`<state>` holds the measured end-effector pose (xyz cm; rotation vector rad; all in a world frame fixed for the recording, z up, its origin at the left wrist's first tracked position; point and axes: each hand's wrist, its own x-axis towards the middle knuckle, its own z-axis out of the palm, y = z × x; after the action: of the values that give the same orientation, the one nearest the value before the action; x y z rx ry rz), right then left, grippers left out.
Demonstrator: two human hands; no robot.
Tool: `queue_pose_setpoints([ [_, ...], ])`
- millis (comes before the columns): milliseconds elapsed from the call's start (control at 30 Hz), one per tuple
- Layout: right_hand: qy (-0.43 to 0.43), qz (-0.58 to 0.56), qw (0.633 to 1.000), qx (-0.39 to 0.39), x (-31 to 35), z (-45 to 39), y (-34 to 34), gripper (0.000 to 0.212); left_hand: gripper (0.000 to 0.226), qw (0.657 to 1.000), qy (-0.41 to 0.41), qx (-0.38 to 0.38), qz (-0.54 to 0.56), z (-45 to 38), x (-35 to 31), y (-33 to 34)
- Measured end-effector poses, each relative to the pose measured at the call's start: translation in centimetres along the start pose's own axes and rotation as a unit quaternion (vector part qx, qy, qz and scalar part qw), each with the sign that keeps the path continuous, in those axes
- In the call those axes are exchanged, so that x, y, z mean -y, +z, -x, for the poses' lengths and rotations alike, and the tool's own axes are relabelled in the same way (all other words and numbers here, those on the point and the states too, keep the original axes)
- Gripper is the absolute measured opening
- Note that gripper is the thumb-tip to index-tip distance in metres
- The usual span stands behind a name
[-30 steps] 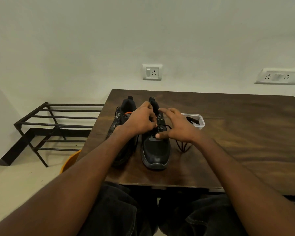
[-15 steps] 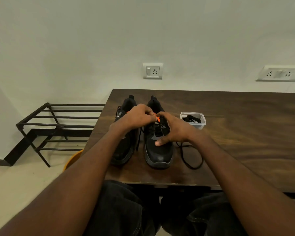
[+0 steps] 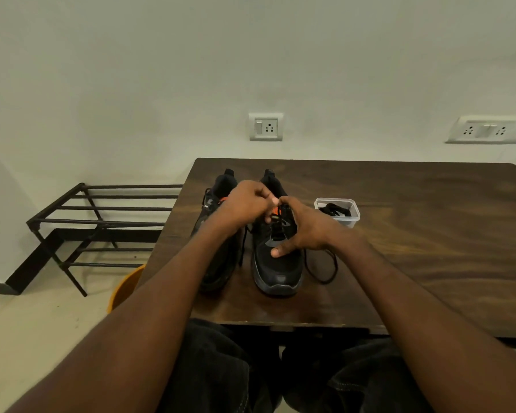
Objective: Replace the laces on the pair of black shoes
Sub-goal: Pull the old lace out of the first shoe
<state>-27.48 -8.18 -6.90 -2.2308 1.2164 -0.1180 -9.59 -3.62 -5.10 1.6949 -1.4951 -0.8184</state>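
Closest to me, the slack black lace (image 3: 325, 268) loops off the right side of the right shoe (image 3: 277, 257) and lies on the bench (image 3: 414, 234), near its front edge. If I pull hard from the top, that loop could whip through the eyelets and leave the two ends uneven, or drag across the bench and catch under the sole.

The right shoe stands toe toward me, and my right hand (image 3: 306, 226) rests over its tongue area with the thumb lying down on the vamp. My left hand (image 3: 246, 207) is curled tight above the upper eyelets, its grip pinching what looks like the lace beside the orange tab (image 3: 276, 210). The right forefinger meets it there, but I cannot tell whether it is really pinching the lace or only steadying. The end of the lace is hidden between my fingers, so threading is by feel, and I could miss an eyelet or cross it the wrong way.

The left shoe (image 3: 218, 234) stands just beside it, partly under my left forearm; a careless tug could knock it askew.

Farther right, the clear tub (image 3: 337, 211) holds another dark lace. It sits near my right wrist, so a wide sweep might tip it.
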Motion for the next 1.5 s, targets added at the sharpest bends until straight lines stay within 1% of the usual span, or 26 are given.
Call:
queue_pose_setpoints([
  [100,0.002,-0.002,1.000,0.006,0.1,-0.1,0.0,0.130,0.010,0.968,0.051,-0.007,-0.246,-0.3,-0.2,1.5],
  [200,0.004,-0.002,1.000,0.001,0.0,0.0,0.1,0.130,0.008,0.957,0.060,-0.031,-0.282,-0.5,0.0,1.7],
  [267,0.003,-0.004,1.000,-0.002,-0.1,0.0,0.1,0.129,0.013,0.981,0.059,-0.065,-0.171,-0.4,-0.2,1.0],
  [300,0.002,-0.006,1.000,-0.002,-0.1,0.1,0.1,0.128,0.015,0.992,0.056,-0.091,-0.069,-0.1,-0.7,0.5],
  [367,0.001,-0.007,1.000,-0.003,-0.1,0.0,0.1,0.128,0.018,0.980,0.031,-0.115,0.161,0.1,-1.7,-0.6],
  [400,0.002,-0.008,1.000,-0.002,-0.1,0.0,0.1,0.128,0.019,0.968,0.014,-0.102,0.230,0.2,-1.9,-0.7],
  [433,0.002,-0.009,1.000,-0.001,-0.1,0.0,0.0,0.128,0.018,0.965,0.005,-0.083,0.247,0.3,-1.9,-0.6],
  [467,0.002,-0.009,1.000,0.001,-0.1,0.0,0.1,0.129,0.014,0.977,0.008,-0.073,0.200,0.3,-1.5,-0.3],
  [533,0.001,-0.007,1.000,0.004,0.1,-0.1,0.1,0.129,0.005,0.996,0.053,-0.066,-0.025,-0.1,-0.2,0.2],
  [600,0.001,-0.008,1.000,0.003,0.1,-0.1,0.1,0.128,0.012,0.979,0.079,-0.025,-0.188,-0.9,1.2,0.7],
  [667,0.000,-0.007,1.000,0.001,0.1,0.0,0.1,0.127,0.015,0.969,0.088,-0.005,-0.231,-1.1,1.6,0.8],
  [767,0.002,-0.011,1.000,0.004,0.0,-0.1,0.2,0.130,0.004,0.967,0.096,-0.041,-0.233,-0.9,1.3,0.8],
  [800,0.002,-0.013,1.000,0.004,0.0,-0.1,0.1,0.130,0.007,0.969,0.087,-0.052,-0.226,-0.8,1.1,0.9],
  [833,0.002,-0.015,1.000,0.002,0.0,0.0,0.1,0.130,0.010,0.976,0.077,-0.061,-0.194,-0.7,0.8,0.8],
  [900,0.004,-0.017,1.000,-0.003,0.1,0.0,0.1,0.129,0.014,0.994,0.052,-0.098,-0.019,-0.5,-0.2,0.3],
  [933,0.003,-0.017,1.000,-0.003,0.1,0.0,0.1,0.128,0.019,0.985,0.037,-0.121,0.119,-0.4,-0.8,0.0],
  [967,0.004,-0.016,1.000,-0.002,0.0,0.0,0.1,0.125,0.024,0.957,0.020,-0.133,0.255,-0.3,-1.6,-0.3],
  [1000,0.007,-0.017,1.000,0.000,-0.1,0.0,0.1,0.123,0.025,0.934,0.015,-0.140,0.329,-0.3,-2.1,-0.3],
  [1033,0.006,-0.015,1.000,0.001,-0.1,-0.1,0.0,0.122,0.024,0.933,0.022,-0.151,0.326,-0.2,-2.5,-0.2],
  [1067,0.004,-0.012,1.000,0.000,-0.2,-0.1,0.1,0.122,0.020,0.955,0.040,-0.163,0.243,-0.3,-2.5,0.1],
  [1100,0.003,-0.010,1.000,-0.004,-0.2,-0.2,0.1,0.123,0.015,0.979,0.071,-0.158,0.111,-0.5,-2.1,0.4],
  [1167,0.007,-0.011,1.000,-0.002,0.1,-0.1,0.0,0.126,0.007,0.978,0.108,-0.101,-0.145,-0.9,-0.6,0.8],
  [1200,0.010,-0.013,1.000,0.002,0.1,-0.1,0.1,0.126,0.005,0.969,0.105,-0.062,-0.216,-1.2,0.4,1.0],
  [1300,0.010,-0.013,1.000,0.004,0.2,-0.1,0.1,0.124,0.009,0.963,0.085,-0.015,-0.256,-1.1,1.7,1.1],
  [1433,0.007,-0.016,1.000,0.004,0.1,0.0,0.0,0.123,0.006,0.963,0.097,-0.042,-0.248,-0.9,1.3,1.1],
  [1500,0.010,-0.023,1.000,-0.001,0.0,0.1,0.0,0.122,0.012,0.982,0.057,-0.062,-0.171,-1.0,1.2,1.4],
])
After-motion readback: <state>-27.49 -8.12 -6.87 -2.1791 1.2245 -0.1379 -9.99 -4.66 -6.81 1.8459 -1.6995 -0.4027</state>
